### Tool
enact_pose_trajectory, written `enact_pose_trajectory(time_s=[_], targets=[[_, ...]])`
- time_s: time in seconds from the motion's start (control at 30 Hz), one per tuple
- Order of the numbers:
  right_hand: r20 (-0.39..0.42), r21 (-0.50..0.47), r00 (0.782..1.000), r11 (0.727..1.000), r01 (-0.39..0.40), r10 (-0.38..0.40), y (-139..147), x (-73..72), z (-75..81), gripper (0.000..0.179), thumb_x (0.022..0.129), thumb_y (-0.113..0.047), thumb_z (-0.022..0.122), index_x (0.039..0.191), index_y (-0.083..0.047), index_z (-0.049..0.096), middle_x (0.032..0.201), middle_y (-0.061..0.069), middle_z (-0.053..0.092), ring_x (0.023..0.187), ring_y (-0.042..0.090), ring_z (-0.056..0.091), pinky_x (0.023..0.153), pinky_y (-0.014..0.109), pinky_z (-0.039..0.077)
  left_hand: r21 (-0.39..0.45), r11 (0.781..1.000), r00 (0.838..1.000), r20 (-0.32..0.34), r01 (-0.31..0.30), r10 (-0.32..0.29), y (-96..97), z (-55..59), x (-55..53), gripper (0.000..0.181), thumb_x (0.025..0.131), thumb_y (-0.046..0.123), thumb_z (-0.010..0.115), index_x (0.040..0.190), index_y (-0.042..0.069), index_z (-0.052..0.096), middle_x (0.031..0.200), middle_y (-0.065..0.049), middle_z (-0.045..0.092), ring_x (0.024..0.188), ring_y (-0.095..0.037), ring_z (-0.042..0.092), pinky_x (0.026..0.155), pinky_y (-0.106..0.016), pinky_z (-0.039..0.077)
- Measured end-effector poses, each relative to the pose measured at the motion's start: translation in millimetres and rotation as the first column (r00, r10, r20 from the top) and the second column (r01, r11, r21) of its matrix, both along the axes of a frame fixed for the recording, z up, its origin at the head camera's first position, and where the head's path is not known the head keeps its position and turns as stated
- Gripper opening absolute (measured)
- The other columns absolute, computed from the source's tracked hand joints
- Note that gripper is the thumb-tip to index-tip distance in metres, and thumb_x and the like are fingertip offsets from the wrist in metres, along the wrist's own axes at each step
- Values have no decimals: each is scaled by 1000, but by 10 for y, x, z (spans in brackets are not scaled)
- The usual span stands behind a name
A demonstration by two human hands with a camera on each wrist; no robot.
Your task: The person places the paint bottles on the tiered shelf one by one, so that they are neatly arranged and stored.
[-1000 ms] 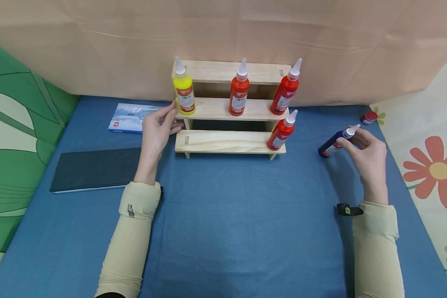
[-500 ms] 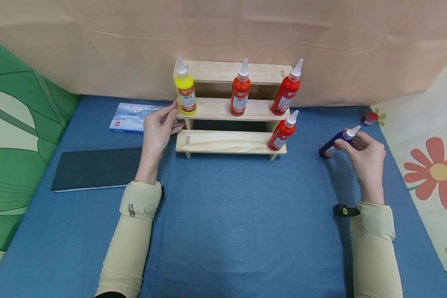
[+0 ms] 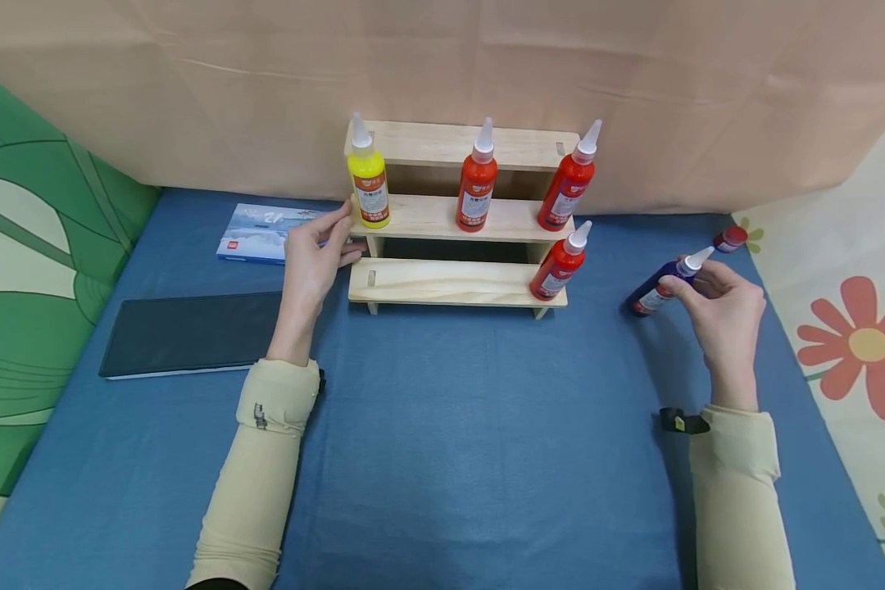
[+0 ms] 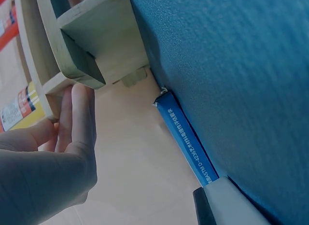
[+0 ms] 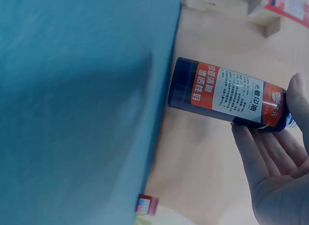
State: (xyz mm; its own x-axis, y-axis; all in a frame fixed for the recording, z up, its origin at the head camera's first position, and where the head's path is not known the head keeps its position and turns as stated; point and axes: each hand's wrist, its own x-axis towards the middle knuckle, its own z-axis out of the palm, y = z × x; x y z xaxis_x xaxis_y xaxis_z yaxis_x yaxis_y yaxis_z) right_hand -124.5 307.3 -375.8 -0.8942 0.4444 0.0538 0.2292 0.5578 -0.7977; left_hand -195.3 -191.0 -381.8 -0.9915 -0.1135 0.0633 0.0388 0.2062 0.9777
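Note:
My left hand [image 3: 313, 258] grips the left end of a three-tier wooden rack [image 3: 457, 283] at its middle shelf. In the left wrist view the fingers [image 4: 83, 114] curl against that shelf end. Beside them on the shelf stands a yellow bottle [image 3: 369, 187] with a white pointed nozzle. My right hand [image 3: 726, 319] pinches a dark blue ink bottle [image 3: 652, 295] near its white nozzle. In the right wrist view the thumb lies over one side of the blue bottle [image 5: 227, 94] and the fingers under the other. Whether its base touches the blue cloth I cannot tell.
Two red bottles [image 3: 476, 192] share the middle shelf, and another red bottle [image 3: 557, 264] stands on the lowest shelf's right end. A blue-white box [image 3: 261, 233] and a dark notebook [image 3: 192, 334] lie at left. Near the right edge lies a small red-capped item [image 3: 730, 238].
The blue bottle's base has shifted slightly left and toward me. My right forearm has moved a little left. The left hand keeps its grip on the rack.

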Motion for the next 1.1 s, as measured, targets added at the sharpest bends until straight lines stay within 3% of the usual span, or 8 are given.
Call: enact_pose_trajectory(time_s=[0.37,0.6,1.1], targets=[[-109,11,994,1000,26,-25,-291,139,281,51,93,-39,85,136,-14,76,125,-2,76,109,5,67,96,24,60,-4,1000,1000,2,10,-10,-5,-9,-4,40,113,15,59,152,6,60,144,-21,64,111,-39,75,85,-23,65],[-215,-1,976,1000,-21,20,-484,191,445,44,93,-30,88,131,-13,78,114,-8,76,103,6,68,86,16,57,-1,1000,1000,7,6,-6,-29,-11,-2,40,113,16,59,152,6,59,146,-21,63,110,-36,76,86,-23,65],[-208,12,976,998,-63,64,-750,232,585,44,92,-28,89,130,-9,78,115,-5,77,102,6,67,84,15,58,13,1000,1000,4,11,-11,-18,-7,-6,40,113,15,59,152,5,60,143,-22,64,109,-36,76,85,-24,65]])
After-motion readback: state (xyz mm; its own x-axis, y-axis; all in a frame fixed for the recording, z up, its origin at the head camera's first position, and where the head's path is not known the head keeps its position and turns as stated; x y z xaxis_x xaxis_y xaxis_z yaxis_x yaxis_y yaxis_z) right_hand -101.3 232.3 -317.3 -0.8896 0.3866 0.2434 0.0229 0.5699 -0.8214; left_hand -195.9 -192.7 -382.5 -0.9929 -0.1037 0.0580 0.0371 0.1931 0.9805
